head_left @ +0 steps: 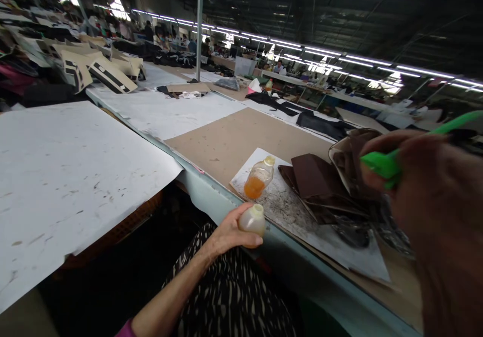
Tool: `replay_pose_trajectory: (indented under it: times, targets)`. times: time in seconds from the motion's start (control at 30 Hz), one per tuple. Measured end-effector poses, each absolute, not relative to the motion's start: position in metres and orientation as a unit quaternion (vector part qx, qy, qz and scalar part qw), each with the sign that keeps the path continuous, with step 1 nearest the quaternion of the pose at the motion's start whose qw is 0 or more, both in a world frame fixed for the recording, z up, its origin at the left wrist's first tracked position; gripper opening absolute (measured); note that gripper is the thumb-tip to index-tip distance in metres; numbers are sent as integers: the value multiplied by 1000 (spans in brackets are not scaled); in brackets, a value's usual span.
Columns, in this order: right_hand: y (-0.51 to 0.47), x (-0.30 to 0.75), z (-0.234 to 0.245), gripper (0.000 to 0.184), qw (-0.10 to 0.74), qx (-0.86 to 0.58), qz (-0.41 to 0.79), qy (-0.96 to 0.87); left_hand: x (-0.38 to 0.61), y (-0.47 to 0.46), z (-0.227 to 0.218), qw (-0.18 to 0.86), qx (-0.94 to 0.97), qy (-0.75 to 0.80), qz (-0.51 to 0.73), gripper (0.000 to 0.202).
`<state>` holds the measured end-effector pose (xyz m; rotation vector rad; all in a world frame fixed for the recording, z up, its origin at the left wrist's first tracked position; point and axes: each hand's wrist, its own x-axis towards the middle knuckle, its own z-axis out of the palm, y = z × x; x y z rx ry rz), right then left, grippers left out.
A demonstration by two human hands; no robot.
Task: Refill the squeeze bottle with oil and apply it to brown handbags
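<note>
My left hand (226, 232) is wrapped round a small translucent squeeze bottle (251, 221), held upright and capless just off the table's front edge. Close behind it a clear bottle (258, 178) with orange liquid stands on a smudged white sheet (277, 203). On the right, near the camera, my right hand (433, 186) is closed on a bright green plastic tool (381, 166); motion blur hides its exact kind. Beyond that hand, dark brown folded pieces (320, 183) lie in a pile, partly covered by it. Clear plastic wrap (352, 231) sits beside the pile.
A brown board (230, 143) covers part of the long table, whose pale edge (204, 191) runs diagonally. Another white-covered table (75, 176) stands at left across a dark gap. Black pieces (320, 124) and card patterns (111, 75) lie farther back. A metal post (199, 30) rises behind.
</note>
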<state>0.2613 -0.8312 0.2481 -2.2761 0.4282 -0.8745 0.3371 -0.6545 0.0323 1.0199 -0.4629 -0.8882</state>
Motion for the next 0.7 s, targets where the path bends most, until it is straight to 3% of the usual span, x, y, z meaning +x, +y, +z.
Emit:
replay_pose_trajectory:
  times: [0.07, 0.13, 0.33, 0.53, 0.7]
  targets:
    - [-841, 259, 211, 50, 289, -917, -219, 165, 341, -641, 30, 763, 480, -189, -389, 68]
    - [-850, 258, 163, 40, 261, -939, -147, 166, 345, -629, 27, 767, 493, -169, -376, 67]
    - [-865, 263, 53, 27, 117, -965, -91, 218, 340, -613, 24, 766, 498, -160, -375, 64]
    - [-880, 273, 17, 21, 31, -971, -67, 225, 331, -617, 27, 767, 499, -143, -377, 69]
    - [-873, 256, 14, 26, 1, -964, -104, 244, 336, -613, 30, 780, 493, -136, -360, 70]
